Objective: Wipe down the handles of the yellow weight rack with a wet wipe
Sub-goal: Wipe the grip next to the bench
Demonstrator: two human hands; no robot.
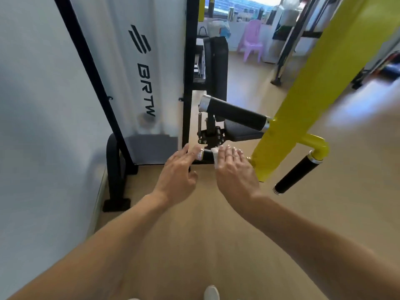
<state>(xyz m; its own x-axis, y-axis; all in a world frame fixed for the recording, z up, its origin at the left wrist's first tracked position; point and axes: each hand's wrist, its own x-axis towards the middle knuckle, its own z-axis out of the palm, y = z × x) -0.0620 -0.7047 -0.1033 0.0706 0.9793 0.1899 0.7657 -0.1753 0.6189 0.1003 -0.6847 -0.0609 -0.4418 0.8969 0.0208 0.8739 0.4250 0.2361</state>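
Observation:
A yellow rack arm point(307, 92) slants down through the right of the head view. Three black handles with chrome ends stick out of it: an upper one point(234, 113), a low one point(206, 154) at my hands, and one point(297, 172) on the right. My right hand point(234, 167) lies over the low handle and presses a white wet wipe point(215, 156) around it. My left hand point(179, 169) hovers at that handle's chrome tip with its fingers spread, holding nothing.
A white shroud lettered BRTW point(142, 68) in a black frame stands on the left, its black foot point(114, 180) on the wooden floor. A black padded seat point(240, 132) sits behind the handles. A pink plastic chair point(252, 40) stands far back. My shoe tip point(212, 293) shows below.

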